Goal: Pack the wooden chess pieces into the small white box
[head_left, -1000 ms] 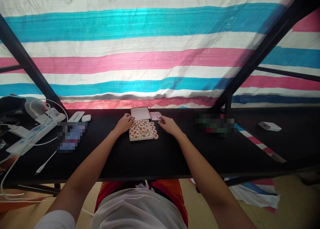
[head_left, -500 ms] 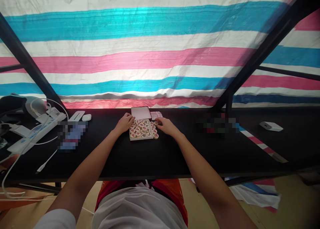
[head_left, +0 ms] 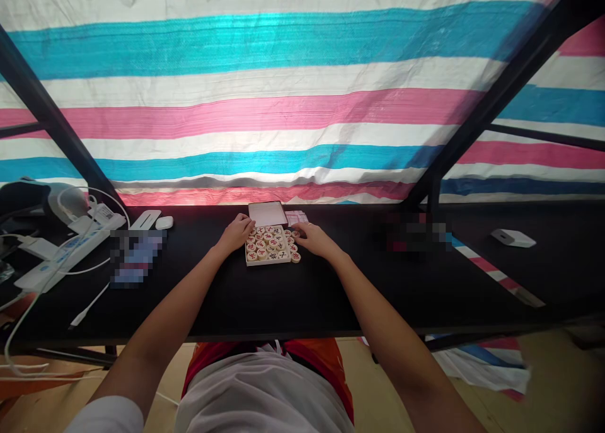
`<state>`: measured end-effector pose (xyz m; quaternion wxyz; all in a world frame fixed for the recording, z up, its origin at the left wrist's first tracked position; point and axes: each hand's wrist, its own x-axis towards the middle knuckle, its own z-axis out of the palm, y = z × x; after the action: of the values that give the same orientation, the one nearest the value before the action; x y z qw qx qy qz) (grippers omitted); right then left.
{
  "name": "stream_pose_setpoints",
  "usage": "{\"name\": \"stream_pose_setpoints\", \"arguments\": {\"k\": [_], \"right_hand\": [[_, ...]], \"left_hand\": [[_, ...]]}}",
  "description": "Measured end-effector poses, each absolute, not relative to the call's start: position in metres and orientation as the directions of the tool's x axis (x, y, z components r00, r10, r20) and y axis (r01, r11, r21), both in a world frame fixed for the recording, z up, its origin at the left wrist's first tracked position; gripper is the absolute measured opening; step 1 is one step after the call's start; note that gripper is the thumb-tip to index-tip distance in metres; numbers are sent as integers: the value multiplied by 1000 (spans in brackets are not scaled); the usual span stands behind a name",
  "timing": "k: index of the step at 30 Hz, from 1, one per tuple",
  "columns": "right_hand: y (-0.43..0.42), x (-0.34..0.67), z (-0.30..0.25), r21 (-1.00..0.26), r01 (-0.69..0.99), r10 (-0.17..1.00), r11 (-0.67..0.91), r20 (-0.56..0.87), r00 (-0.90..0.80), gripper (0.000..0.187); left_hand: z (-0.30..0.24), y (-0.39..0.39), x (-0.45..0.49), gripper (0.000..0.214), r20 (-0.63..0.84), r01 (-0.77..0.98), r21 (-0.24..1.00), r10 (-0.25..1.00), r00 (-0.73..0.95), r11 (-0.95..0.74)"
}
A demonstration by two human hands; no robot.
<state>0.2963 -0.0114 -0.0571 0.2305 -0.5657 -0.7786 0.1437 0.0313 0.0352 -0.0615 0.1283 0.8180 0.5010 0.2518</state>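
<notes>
An open white box point(head_left: 268, 262) full of round Chinese chess pieces point(head_left: 270, 237) lies on the black table in front of me. The pieces bear red and black characters. My left hand point(head_left: 237, 230) is closed on the box's upper left edge, its fingertips at the rim. A short row of loose pieces point(head_left: 295, 256) lies along the outside of the box's right wall. At the far end of that row, my right hand point(head_left: 312, 237) has its thumb and fingers closed about a chess piece point(head_left: 295, 234), partly covered by the fingertips.
Behind the box lie its lid point(head_left: 267, 213) and a pink printed paper point(head_left: 297, 217). To the left are a blurred phone-like object point(head_left: 137, 259), a power strip point(head_left: 70, 253) and white cables. A white adapter point(head_left: 513, 238) sits far right. Striped sheeting point(head_left: 283, 118) hangs behind the table point(head_left: 283, 300).
Almost nothing differs. Both hands keep their places at the box, and the whole view shifts very slightly.
</notes>
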Motion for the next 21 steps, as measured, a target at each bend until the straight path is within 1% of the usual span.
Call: {"name": "stream_pose_setpoints", "arguments": {"k": [3,5,7,9,12,14,17,19,21], "right_hand": [[-13,298,-54,-490,808,943,326,221,-247,31],[-15,296,-51,-486,797,926,359,291,-240,29],[-17,291,-48,-485,764,891,426,372,-260,26],[-21,282,-46,-482,708,846,516,416,-334,25],[-26,267,-48,-453,648,789,613,394,-471,24],[-28,258,-51,-426,660,786,618,351,-509,25],[-30,250,-52,-409,695,806,591,323,-496,22],[-31,249,-49,-408,689,800,599,348,-490,18],[-31,254,-44,-424,680,797,598,402,-450,16]], "left_hand": [[-63,37,31,40,291,746,462,876,384,-480],[-65,39,31,39,298,741,459,870,392,-491],[-66,40,30,38,302,739,458,868,394,-494],[-67,41,30,37,306,735,460,866,395,-498],[-68,42,29,37,319,729,460,861,397,-506],[-68,42,29,37,321,729,460,860,396,-507],[-69,43,29,36,324,727,461,859,396,-509],[-70,43,29,36,331,723,463,856,397,-513],[-70,43,29,36,336,717,467,854,397,-517]]}}
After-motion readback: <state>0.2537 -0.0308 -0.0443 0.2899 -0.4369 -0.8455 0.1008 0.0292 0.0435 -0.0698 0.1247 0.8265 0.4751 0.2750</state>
